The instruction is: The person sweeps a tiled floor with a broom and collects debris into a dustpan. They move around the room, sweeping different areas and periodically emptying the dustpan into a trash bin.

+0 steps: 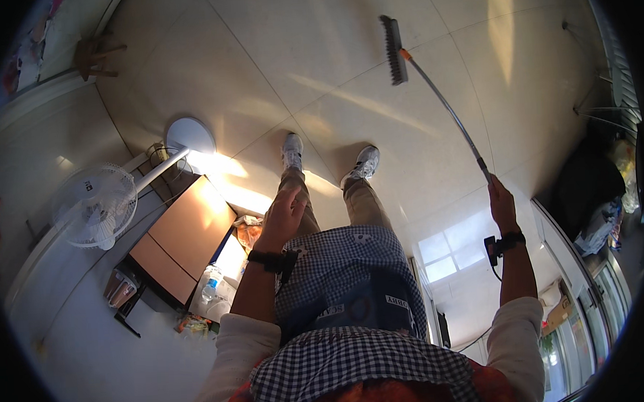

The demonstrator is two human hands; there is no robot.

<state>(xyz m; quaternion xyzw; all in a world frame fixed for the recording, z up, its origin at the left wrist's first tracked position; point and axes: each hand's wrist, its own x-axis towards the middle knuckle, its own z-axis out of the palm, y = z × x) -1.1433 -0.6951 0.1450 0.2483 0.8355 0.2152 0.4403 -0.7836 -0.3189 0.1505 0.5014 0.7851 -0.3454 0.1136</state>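
My right hand (503,206) is closed around the grip end of a long-handled floor brush (443,106). Its thin metal pole slants forward and left to an orange joint, where a dark bristled brush head (394,50) lies over the pale floor ahead of my feet. My left hand (287,215) hangs in front of my left thigh, loosely open, with nothing seen in it. Both wrists wear a black strap with a small device. A checked apron (339,254) covers my front.
To the left stand a white fan (99,205) on a round base and a brown cabinet (183,239), with a plastic bottle (209,288) beside it. A wooden stool (99,58) is at the far left. Dark items and bags (597,225) are heaped at right. Large tiles (329,42) cover the floor.
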